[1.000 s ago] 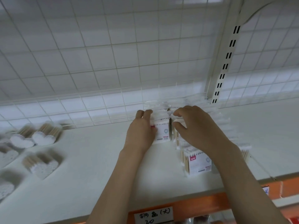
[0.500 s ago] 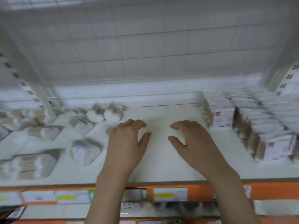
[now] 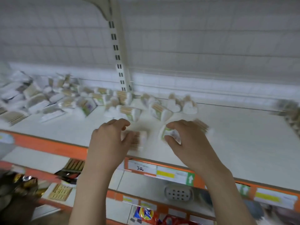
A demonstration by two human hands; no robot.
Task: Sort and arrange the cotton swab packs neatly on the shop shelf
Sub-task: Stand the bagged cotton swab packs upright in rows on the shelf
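Blur smears the whole head view. Near the front of the white shelf [image 3: 235, 143] lie two cotton swab packs. My left hand [image 3: 108, 142] hovers curled over the left pack [image 3: 139, 140]; its thumb touches the pack, and the blur hides whether it grips. My right hand [image 3: 191, 143] has its fingers and thumb curled round the right pack [image 3: 169, 133], whose wooden sticks show past the knuckles. A loose jumble of several other swab packs [image 3: 65, 101] covers the shelf's left half. Heart-shaped packs [image 3: 190, 108] stand further back.
A slotted upright post [image 3: 118, 62] rises from the back of the shelf in front of a wire grid wall. The orange shelf edge [image 3: 170, 173] carries price labels. Lower shelves hold other goods [image 3: 142, 213]. More packs [image 3: 290, 114] sit at the far right edge.
The view has swung left, away from the tidy rows of boxed packs. Both hands, empty half a second ago, have come down onto two loose packs at the shelf front.
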